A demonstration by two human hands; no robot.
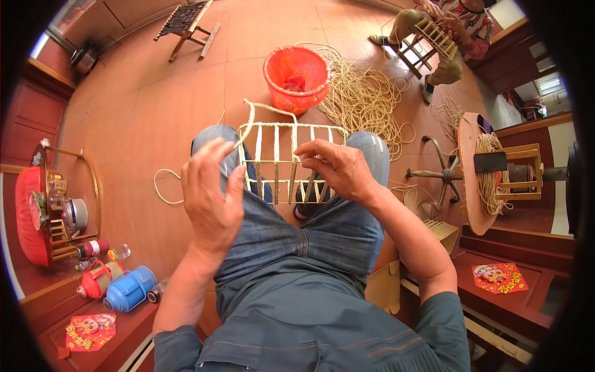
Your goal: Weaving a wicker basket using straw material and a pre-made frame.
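Between my knees rests a small stool frame (285,162), with pale cord strands (276,142) wound across it in spaced lines. A loose length of cord (273,108) arches above its far edge and comes down toward both hands. My left hand (214,192) is raised at the frame's left side, thumb apart from the fingers, with the cord passing by its fingertips. Over the frame's right half, my right hand (338,164) has its fingers bent and thumb drawn in at a cord strand. Its fingertips partly hide the contact.
A red bucket (297,77) stands beyond the frame, beside a heap of loose cord (365,93). Another person (455,37) sits at far right with a similar stool frame. A woven stool (186,25) stands far left. Thermos flasks (130,289) are at left, a swivel-chair base (443,170) at right.
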